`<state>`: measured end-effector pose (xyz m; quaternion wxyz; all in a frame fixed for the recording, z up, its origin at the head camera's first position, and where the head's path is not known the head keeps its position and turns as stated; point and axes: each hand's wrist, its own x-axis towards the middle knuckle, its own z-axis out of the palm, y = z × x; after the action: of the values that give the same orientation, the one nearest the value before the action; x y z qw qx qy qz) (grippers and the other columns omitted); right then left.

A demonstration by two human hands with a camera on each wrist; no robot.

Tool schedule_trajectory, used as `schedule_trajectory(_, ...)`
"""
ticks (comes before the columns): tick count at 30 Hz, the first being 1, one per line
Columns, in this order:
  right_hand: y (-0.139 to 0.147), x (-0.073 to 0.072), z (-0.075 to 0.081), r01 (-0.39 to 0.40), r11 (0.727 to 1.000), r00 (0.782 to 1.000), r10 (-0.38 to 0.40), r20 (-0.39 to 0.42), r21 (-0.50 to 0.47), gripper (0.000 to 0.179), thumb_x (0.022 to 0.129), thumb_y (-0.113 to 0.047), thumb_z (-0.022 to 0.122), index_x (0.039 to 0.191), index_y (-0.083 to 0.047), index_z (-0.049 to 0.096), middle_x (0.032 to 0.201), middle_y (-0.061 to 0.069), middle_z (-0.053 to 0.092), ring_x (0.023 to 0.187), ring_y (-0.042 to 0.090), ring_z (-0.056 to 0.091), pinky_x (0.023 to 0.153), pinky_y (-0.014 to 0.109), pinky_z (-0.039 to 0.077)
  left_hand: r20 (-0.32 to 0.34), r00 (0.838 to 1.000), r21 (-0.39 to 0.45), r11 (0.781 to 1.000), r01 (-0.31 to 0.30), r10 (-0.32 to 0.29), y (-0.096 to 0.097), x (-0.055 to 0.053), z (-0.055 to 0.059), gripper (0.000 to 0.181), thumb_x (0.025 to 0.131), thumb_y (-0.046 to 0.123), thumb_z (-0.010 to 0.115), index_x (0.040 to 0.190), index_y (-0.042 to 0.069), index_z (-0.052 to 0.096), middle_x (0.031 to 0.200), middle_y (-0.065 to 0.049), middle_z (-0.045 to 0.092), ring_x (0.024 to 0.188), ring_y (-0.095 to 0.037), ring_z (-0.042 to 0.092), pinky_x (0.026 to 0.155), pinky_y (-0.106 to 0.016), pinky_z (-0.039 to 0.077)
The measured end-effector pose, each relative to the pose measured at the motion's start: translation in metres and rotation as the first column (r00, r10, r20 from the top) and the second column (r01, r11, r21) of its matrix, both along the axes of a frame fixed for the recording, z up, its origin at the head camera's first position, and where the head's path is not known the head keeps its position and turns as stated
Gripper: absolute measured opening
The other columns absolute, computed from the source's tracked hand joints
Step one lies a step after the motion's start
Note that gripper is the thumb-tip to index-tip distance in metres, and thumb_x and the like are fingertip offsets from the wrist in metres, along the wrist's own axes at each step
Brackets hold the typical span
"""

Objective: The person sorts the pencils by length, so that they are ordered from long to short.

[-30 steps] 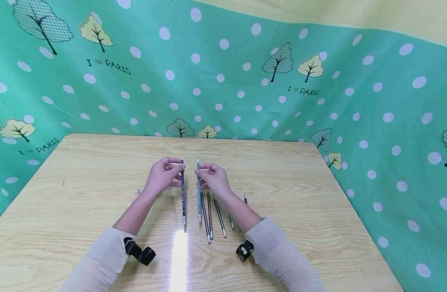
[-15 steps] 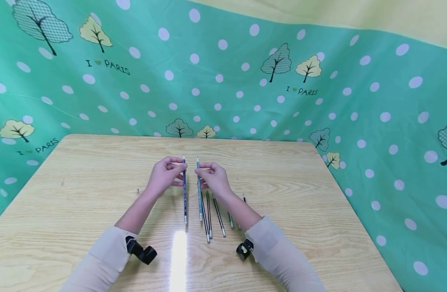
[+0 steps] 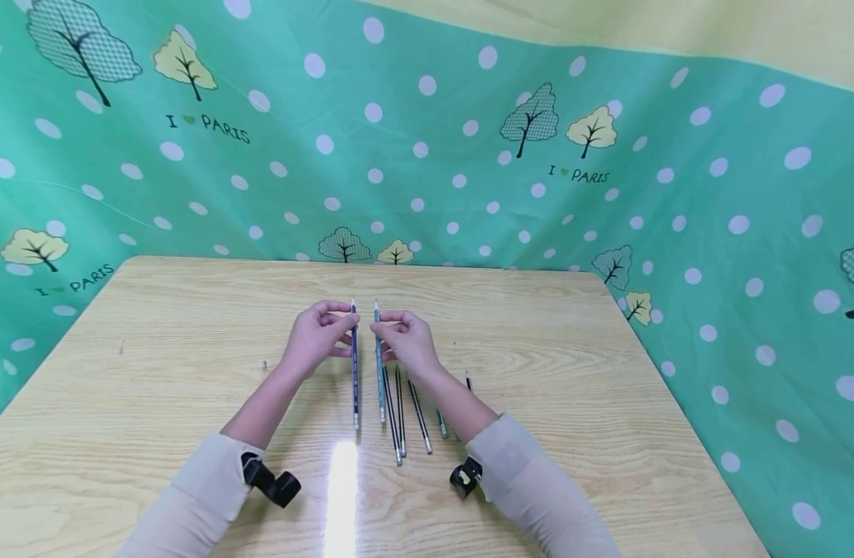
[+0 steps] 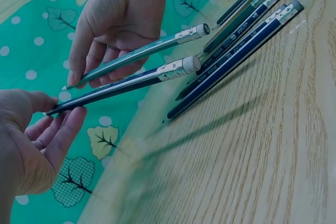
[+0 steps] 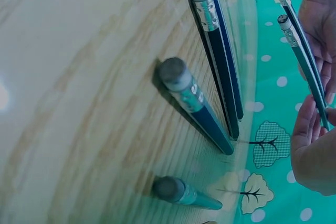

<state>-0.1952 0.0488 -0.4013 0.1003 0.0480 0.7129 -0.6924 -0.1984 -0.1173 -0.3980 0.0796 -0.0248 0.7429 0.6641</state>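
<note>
Dark blue pencil (image 3: pixel 355 380): the left hand (image 3: pixel 318 335) pinches it. Near it, the right hand (image 3: pixel 410 341) pinches a green pencil (image 3: pixel 380 380). Maybe comparing; the next move needs care.

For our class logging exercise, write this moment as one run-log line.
left hand: pinches dark-blue pencil | right hand: pinches teal pencil | other pencils: on table

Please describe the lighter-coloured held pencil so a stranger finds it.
Above the wooden table, find the right grip. The pencil pinched there points its eraser end toward the viewer. Its light blue-green colour separates it from the dark blue pencil in the left grip.
</note>
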Motion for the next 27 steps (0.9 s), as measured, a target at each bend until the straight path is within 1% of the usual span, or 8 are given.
schedule_trajectory(2,0.000,0.000,0.000,-0.001,1.000,1.000,0.001,-0.006,-0.001,0.026,0.084,-0.016,0.069,0.108,-0.008,0.061,0.074,-0.002,0.058,0.057,0.010,0.058,0.053,0.020,0.055,-0.003,1.000,0.002,1.000,0.000,0.000,0.000,-0.001,0.000,0.042,0.090,0.025,0.063,0.123,0.003,0.051,0.089,-0.004,0.062,0.069,-0.012,0.065,0.064,-0.035,0.060)
schedule_trajectory(4,0.000,0.001,0.000,-0.002,1.000,1.000,0.002,-0.008,0.002,0.026,0.084,-0.017,0.069,0.107,-0.008,0.061,0.073,-0.002,0.058,0.057,0.010,0.057,0.053,0.021,0.055,-0.002,1.000,0.000,1.000,-0.003,0.003,0.000,-0.002,0.001,0.042,0.089,0.025,0.063,0.123,0.003,0.051,0.091,-0.006,0.062,0.069,-0.012,0.065,0.064,-0.035,0.060)
schedule_trajectory(8,0.001,0.000,0.000,-0.001,1.000,1.000,0.001,-0.005,-0.002,0.026,0.084,-0.017,0.069,0.107,-0.007,0.061,0.074,-0.003,0.058,0.057,0.010,0.057,0.053,0.022,0.055,-0.003,1.000,-0.016,1.000,-0.013,0.013,-0.001,-0.006,0.000,0.043,0.089,0.026,0.063,0.123,0.004,0.051,0.102,-0.017,0.062,0.069,-0.012,0.066,0.065,-0.034,0.060)
schedule_trajectory(11,0.002,0.000,0.001,-0.003,1.000,1.000,0.003,0.005,-0.007,0.028,0.084,-0.018,0.069,0.109,-0.007,0.061,0.076,-0.002,0.059,0.058,0.010,0.057,0.055,0.023,0.055,-0.011,1.000,-0.030,0.999,-0.019,0.019,-0.002,-0.008,0.000,0.043,0.089,0.026,0.063,0.124,0.004,0.051,0.107,-0.022,0.061,0.069,-0.012,0.065,0.065,-0.035,0.060)
schedule_trajectory(16,0.004,0.001,0.007,-0.014,1.000,1.000,0.013,0.026,0.008,0.030,0.086,-0.018,0.068,0.112,-0.006,0.060,0.078,-0.001,0.060,0.062,0.013,0.058,0.059,0.026,0.057,-0.006,0.999,-0.032,0.999,-0.043,0.043,-0.004,-0.013,-0.002,0.041,0.089,0.026,0.063,0.123,0.005,0.052,0.105,-0.020,0.060,0.068,-0.011,0.065,0.066,-0.036,0.060)
schedule_trajectory(20,0.002,0.012,0.025,-0.013,0.999,1.000,0.012,0.017,0.031,0.028,0.088,-0.014,0.065,0.113,-0.003,0.059,0.079,0.001,0.060,0.062,0.014,0.058,0.062,0.029,0.058,-0.006,0.998,-0.052,0.997,-0.058,0.057,-0.006,-0.019,-0.005,0.042,0.089,0.026,0.063,0.124,0.006,0.052,0.101,-0.015,0.061,0.068,-0.011,0.065,0.066,-0.035,0.060)
schedule_trajectory(23,0.002,0.011,0.022,-0.001,1.000,1.000,0.000,0.008,0.023,0.025,0.087,-0.016,0.066,0.109,-0.006,0.061,0.078,0.001,0.061,0.060,0.012,0.058,0.058,0.026,0.057,-0.013,0.998,-0.063,0.996,-0.062,0.061,-0.008,-0.025,-0.007,0.044,0.089,0.027,0.063,0.125,0.005,0.051,0.095,-0.009,0.061,0.067,-0.011,0.065,0.066,-0.034,0.060)
schedule_trajectory(27,0.003,0.001,0.004,0.003,1.000,1.000,-0.003,0.007,0.001,0.024,0.085,-0.020,0.069,0.106,-0.010,0.062,0.077,-0.001,0.061,0.057,0.010,0.058,0.053,0.021,0.055,-0.025,0.997,-0.073,0.994,-0.077,0.075,-0.010,-0.034,-0.007,0.043,0.089,0.027,0.063,0.124,0.004,0.051,0.093,-0.007,0.059,0.066,-0.010,0.064,0.066,-0.034,0.060)
